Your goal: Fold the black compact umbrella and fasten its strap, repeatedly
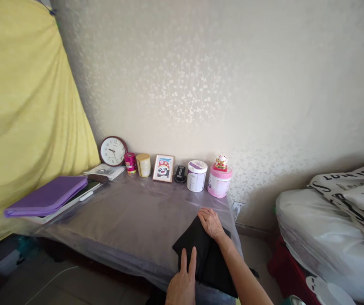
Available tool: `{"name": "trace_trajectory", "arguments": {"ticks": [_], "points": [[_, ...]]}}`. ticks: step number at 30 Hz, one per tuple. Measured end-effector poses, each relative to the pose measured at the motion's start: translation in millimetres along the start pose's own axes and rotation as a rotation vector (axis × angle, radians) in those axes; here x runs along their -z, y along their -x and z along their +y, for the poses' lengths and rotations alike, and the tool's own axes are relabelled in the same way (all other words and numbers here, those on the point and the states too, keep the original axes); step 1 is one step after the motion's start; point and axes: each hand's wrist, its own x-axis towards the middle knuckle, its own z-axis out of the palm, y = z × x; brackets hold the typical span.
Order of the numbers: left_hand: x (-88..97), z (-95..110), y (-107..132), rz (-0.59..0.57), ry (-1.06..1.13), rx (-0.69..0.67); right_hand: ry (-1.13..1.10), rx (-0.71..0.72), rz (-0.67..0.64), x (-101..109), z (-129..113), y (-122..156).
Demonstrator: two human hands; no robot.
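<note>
A folded piece of black cloth (pixel 192 241) lies at the table's near right corner, part of it hanging at the front edge. My right hand (pixel 212 223) grips its far edge, the fingers bent over the fabric and the thumb side hidden. My left hand (pixel 181 281) is at the near side of the cloth, with two fingers stretched out and spread over its surface. The other fingers of that hand are out of sight. My right forearm crosses the right part of the cloth.
Along the wall stand a clock (pixel 114 151), a pink can (pixel 130 163), a yellow-lidded jar (pixel 143 165), a picture frame (pixel 163 168), a black device (pixel 180 174) and two tubs (pixel 197 180), one topped by a cat figurine (pixel 221 162). A purple folder (pixel 47 195) lies left; a bagged bundle (pixel 321 220) sits right.
</note>
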Motion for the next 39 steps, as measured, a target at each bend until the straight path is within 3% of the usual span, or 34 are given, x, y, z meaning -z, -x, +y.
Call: {"name": "trace_trajectory", "arguments": {"ticks": [5,10,17,21,25,31,39], "points": [[3.7,1,1,-0.018,0.032,0.011,-0.017,-0.125,0.018,-4,13,-13],[0.9,-2,1,0.021,0.060,-0.004,-0.022,-0.263,0.119,3,29,-2],[-8.5,-9,3,0.117,0.096,-0.055,-0.047,-0.600,0.260,42,53,62],[-9.0,-13,4,0.160,0.142,-0.086,-0.299,-0.777,0.226,51,46,101],[-9.9,-19,0,0.169,0.231,-0.116,-0.546,-0.892,0.173,49,29,119],[-9.8,-26,-4,0.157,0.350,-0.149,-0.627,-0.924,0.173,50,10,119],[2.4,-32,2,0.126,0.508,-0.121,-0.448,-0.849,0.142,46,20,117]]}}
